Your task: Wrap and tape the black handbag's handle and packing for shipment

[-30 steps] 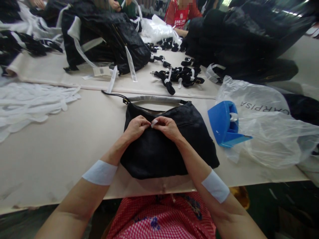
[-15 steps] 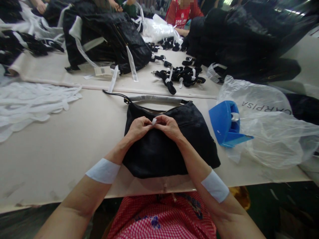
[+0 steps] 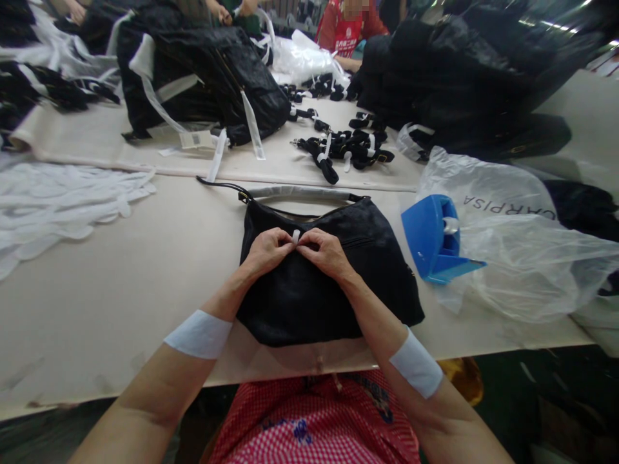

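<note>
The black bag point(image 3: 309, 303) lay on the pale table point(image 3: 120, 309) in front of the person, its handle point(image 3: 300, 192) on the far side and its lower edge toward the person. Both hands met over the upper middle of the bag. The left hand point(image 3: 268, 249) and the right hand point(image 3: 325, 250) each had thumb and forefinger pinched together on a small white piece point(image 3: 296, 236), which stood up between the fingertips. The fingers hid its lower end, so what it was fixed to, if anything, could not be told.

Good execution, as judged from this posture, required the following. Pressure was best applied with the fingertips only, since so small a piece was likely to slip or crease under a heavy grip. The wrists needed to rest low for steadiness, without dragging on the dark surface of the bag. The hands had to work evenly from both sides so that the piece did not twist. The blue holder point(image 3: 428, 241), beside the clear plastic bag point(image 3: 527, 258), was best left at the right, free of the elbow.
</note>
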The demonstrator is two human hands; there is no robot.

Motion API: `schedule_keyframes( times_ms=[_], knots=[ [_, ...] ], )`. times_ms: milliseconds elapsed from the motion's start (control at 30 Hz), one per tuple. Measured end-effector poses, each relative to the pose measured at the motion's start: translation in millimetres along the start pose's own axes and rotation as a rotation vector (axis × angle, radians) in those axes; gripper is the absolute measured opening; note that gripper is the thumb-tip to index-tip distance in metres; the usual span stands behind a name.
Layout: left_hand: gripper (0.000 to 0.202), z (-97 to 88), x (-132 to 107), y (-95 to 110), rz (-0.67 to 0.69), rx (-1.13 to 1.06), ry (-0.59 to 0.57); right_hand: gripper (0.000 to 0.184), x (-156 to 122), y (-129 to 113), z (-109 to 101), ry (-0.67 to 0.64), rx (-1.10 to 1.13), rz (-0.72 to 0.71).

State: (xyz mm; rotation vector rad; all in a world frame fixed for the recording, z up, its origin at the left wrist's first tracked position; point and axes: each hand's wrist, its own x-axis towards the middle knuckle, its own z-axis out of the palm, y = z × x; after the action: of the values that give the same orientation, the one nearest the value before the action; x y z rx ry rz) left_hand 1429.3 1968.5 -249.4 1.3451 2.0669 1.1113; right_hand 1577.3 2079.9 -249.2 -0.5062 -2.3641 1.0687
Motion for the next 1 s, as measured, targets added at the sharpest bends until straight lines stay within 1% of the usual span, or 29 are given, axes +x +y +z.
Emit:
schedule_keyframes(
  times_ms=[233, 400, 467, 600, 733, 800, 900, 1000],
  knots=[
    [0.013, -1.3, -1, 3, 0.017, -0.015, -0.01, 0.01, 1, 0, 6, 0.013, -0.052, -0.08],
    [0.02, -0.2, 0, 3, 0.026, -0.153, -0.009, 0.009, 1, -1, 7, 0.005, -0.044, -0.081],
    [0.018, -0.3, 0, 1, 0.016, -0.196, -0.009, 0.009, 1, -2, 6, 0.023, -0.05, -0.09],
    [0.015, -2.9, 1, -1, -0.018, -0.259, -0.051, 0.01, 1, -2, 5, 0.056, -0.057, -0.103],
    [0.016, -3.0, 2, 1, -0.057, -0.272, -0.012, 0.012, 0, -3, 3, 0.082, -0.053, -0.065],
    [0.016, -1.9, 3, 1, -0.068, -0.294, 0.002, 0.012, -1, -5, 2, 0.068, -0.047, -0.046],
    [0.015, -0.9, 4, 1, -0.06, -0.312, 0.016, 0.005, -4, -8, 3, 0.015, -0.033, -0.037],
    [0.016, -1.6, 4, 1, -0.049, -0.304, 0.007, 0.007, -4, -9, 6, 0.015, -0.042, -0.048]
  ],
)
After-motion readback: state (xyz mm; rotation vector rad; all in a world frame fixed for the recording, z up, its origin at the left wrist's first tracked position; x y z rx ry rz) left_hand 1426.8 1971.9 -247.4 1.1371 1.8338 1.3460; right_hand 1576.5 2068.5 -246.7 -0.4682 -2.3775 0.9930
